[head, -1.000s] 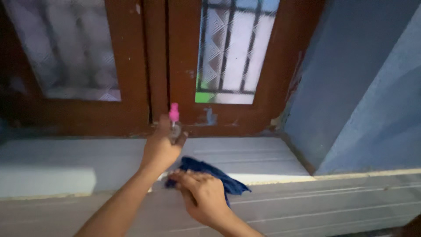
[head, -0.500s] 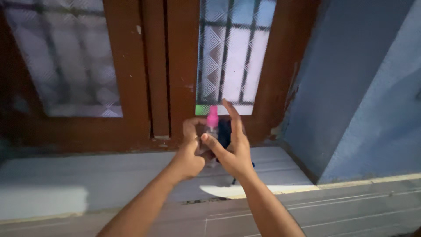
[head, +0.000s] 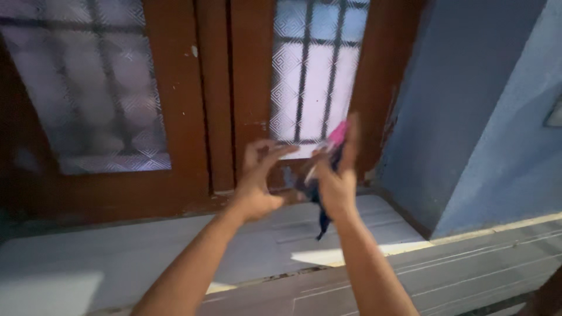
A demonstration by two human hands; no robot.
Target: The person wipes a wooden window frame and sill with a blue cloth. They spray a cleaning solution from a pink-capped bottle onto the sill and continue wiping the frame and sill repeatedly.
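Spray bottle (head: pixel 328 149) passed to right hand (head: pixel 336 181); pink cap, tilted.

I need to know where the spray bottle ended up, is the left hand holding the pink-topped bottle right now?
No, the right hand grips the pink-topped spray bottle along with the dark blue cloth, while the left hand is open and empty.

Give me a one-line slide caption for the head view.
Right hand holds a pink-capped spray bottle and dark blue cloth; left hand open beside it, before a brown window frame.
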